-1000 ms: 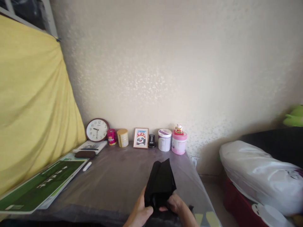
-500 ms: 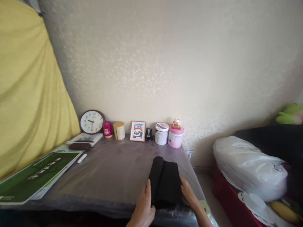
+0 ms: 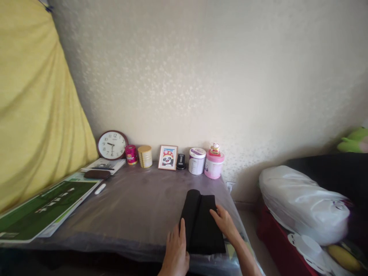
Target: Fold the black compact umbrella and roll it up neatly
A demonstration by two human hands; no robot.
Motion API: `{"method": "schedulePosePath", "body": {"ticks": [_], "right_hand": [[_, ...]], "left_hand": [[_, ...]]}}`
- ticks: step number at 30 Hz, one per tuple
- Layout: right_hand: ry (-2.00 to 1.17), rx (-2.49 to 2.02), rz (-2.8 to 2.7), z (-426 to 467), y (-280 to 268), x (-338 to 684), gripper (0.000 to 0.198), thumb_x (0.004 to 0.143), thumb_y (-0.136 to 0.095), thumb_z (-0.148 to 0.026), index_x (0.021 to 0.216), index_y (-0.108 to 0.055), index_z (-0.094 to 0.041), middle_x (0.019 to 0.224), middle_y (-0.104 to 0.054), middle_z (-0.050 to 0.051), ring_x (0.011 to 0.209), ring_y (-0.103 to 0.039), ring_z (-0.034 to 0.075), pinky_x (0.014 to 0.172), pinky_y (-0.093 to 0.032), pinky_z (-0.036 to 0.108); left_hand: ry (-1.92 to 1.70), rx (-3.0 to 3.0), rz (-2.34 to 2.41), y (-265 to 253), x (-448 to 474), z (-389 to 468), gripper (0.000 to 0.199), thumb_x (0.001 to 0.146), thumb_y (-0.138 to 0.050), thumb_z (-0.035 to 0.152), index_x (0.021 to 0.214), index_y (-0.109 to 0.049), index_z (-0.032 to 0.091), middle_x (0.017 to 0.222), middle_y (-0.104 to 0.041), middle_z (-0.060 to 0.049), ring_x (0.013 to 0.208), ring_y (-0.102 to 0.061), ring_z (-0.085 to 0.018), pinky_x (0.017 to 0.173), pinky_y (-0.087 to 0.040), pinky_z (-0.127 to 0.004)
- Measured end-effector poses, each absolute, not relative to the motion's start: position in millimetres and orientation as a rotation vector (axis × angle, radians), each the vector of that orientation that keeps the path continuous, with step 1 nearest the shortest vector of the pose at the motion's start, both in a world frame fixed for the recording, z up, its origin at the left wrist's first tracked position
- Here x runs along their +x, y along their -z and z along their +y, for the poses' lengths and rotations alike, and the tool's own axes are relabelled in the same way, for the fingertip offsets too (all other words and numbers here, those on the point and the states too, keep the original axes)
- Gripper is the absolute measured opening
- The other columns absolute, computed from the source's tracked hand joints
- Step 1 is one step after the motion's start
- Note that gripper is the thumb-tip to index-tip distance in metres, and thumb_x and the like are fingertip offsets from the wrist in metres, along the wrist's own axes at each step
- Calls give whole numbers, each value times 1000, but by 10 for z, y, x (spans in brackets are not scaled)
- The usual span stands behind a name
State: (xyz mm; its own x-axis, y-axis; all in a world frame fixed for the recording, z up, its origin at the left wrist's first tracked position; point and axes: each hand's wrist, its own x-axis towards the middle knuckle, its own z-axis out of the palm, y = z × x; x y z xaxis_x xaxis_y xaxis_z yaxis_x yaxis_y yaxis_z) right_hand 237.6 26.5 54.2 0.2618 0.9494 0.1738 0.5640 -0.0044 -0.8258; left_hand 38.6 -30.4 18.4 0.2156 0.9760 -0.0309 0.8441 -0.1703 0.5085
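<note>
Near table's (image 3: 132,207) front-right corner: one part-rolled black sheet (image 3: 207,232), long axis toward back edge
Left hand (image 3: 176,245), right hand (image 3: 225,222): apart, both gripping it

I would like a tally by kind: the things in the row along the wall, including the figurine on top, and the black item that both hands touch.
Clock: 1
Round containers: 4 (magenta container, yellow-lidded container, white-and-purple container, pink-and-white container)
Picture frame: 1
Small black object: 1
Figurine: 1
Partly rolled black item: 1
Total: 9
</note>
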Motion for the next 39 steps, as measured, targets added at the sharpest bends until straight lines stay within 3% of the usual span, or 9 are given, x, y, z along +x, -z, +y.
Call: {"method": "schedulePosePath", "body": {"ticks": [4, 9, 15, 19, 24, 27, 30, 36, 39], "right_hand": [[-857, -1442, -1389, 357, -697, 2123, 28, 73, -55, -46, 70, -58, -18, 54, -54, -4, 50, -50, 12, 45, -37, 23], [-1145, -1217, -1256, 590, -676, 1726, 36, 69, -59, -50, 81, -58, -16, 61, -59, -1, 56, -56, 14, 50, -43, 24], [-913, -1465, -1375, 829, -392, 1549, 36, 71, -58, -40, 95, -61, -13, 67, -61, 0, 66, -58, 17, 59, -45, 26], [-786, -1637, -1533, 887, -324, 1541, 34, 75, -56, -33, 101, -61, -12, 69, -62, 1, 73, -60, 17, 64, -43, 26], [-774, -1705, -1650, 913, -325, 1495, 30, 78, -52, -31, 102, -58, -14, 67, -65, 2, 63, -61, 15, 58, -41, 24], [-871, -1623, -1714, 894, -342, 1456, 28, 83, -44, -35, 96, -59, -15, 63, -67, 1, 53, -60, 13, 55, -41, 23], [-884, -1489, -1815, 844, -384, 1432, 31, 87, -37, -37, 79, -61, -19, 64, -68, 1, 57, -62, 12, 58, -42, 21], [-753, -1432, -1987, 711, -468, 1422, 27, 86, -39, -30, 85, -66, -23, 74, -71, -1, 68, -64, 13, 64, -43, 21], [-694, -1423, -2061, 641, -479, 1418, 27, 86, -40, -27, 91, -67, -25, 78, -71, -1, 75, -65, 14, 69, -44, 22]], "left_hand": [[-440, 2078, 1681, -219, 393, -310, 91, 57, -44, -1, 140, -9, 7, 143, -29, -18, 132, -25, -29, 109, -16, -42], [-412, 2098, 1695, -221, 404, -289, 93, 52, -47, 2, 139, -15, 5, 144, -28, -18, 132, -25, -31, 109, -19, -42], [-443, 2163, 1662, -72, 398, -226, 83, 49, -51, 6, 131, -38, 7, 138, -39, -18, 129, -30, -32, 109, -17, -44], [-436, 2135, 1647, -2, 342, -196, 81, 51, -51, 7, 131, -38, 10, 139, -37, -16, 131, -28, -32, 109, -17, -45], [-420, 2118, 1624, -3, 141, -207, 68, 66, -53, 20, 130, -36, 3, 135, -41, -22, 124, -39, -32, 104, -31, -41], [-577, 2158, 1712, -95, 96, -225, 58, 73, -50, 28, 127, -41, 8, 133, -44, -19, 124, -40, -32, 103, -32, -45], [-540, 2262, 1587, -218, 166, -210, 53, 69, -53, 24, 120, -50, 14, 132, -46, -15, 123, -40, -31, 104, -32, -43], [-461, 2429, 1365, -106, 257, -95, 78, 64, -54, 23, 137, -28, 13, 147, -22, -12, 136, -17, -32, 112, -15, -49], [-406, 2422, 1421, 97, 252, -57, 81, 64, -52, 19, 139, -22, 11, 148, -17, -13, 136, -13, -32, 112, -16, -48]]}}
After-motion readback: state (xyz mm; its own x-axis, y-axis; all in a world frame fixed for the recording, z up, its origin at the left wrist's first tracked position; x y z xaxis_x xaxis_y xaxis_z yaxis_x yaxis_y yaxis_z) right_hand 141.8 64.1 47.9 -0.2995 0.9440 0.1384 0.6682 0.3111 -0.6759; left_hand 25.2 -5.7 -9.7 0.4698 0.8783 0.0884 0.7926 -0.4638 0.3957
